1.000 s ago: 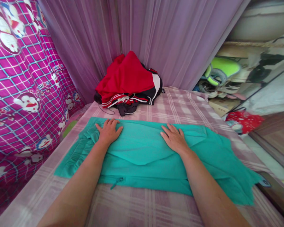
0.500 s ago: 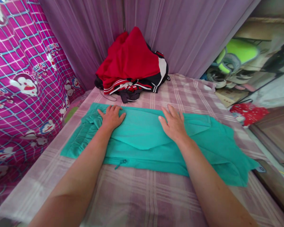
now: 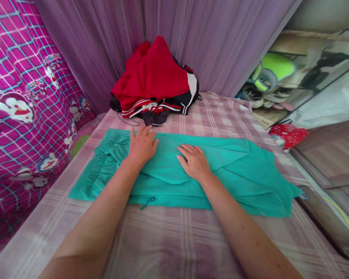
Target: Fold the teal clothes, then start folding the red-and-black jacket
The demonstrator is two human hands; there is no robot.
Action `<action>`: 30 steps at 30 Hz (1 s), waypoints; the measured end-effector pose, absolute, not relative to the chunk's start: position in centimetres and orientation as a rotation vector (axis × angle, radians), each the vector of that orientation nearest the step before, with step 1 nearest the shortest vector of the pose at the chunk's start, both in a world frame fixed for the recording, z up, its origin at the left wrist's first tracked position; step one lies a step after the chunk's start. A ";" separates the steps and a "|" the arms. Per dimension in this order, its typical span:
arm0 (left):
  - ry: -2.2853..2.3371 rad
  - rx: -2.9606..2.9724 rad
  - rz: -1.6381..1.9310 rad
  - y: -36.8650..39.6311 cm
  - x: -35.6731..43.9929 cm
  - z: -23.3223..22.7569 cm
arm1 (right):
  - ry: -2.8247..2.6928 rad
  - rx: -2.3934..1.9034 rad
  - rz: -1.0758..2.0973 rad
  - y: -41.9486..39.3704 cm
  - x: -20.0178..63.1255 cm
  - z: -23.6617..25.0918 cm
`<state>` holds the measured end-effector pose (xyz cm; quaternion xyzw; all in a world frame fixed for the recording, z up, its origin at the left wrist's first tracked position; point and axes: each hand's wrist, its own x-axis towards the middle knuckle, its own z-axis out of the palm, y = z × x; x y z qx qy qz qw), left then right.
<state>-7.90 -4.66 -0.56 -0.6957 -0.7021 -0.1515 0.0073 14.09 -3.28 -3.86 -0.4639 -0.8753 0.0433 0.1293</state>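
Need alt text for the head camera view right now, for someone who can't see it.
Both bare hands, left hand and right hand, lie flat with fingers spread on a teal garment laid out across a plaid-covered bed. Behind it, a pile of red, black and white clothes sits against a purple curtain.
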 end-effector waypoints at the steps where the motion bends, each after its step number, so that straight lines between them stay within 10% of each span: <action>1: -2.149 -2.292 -0.456 -4.9 -6.8 -0.5 | -2.526 -1.347 0.124 -3.3 14.1 -3.9; 30: -1.405 -2.685 -0.477 -12.3 -4.4 -2.6 | -1.927 -1.249 0.947 -2.2 25.2 -5.2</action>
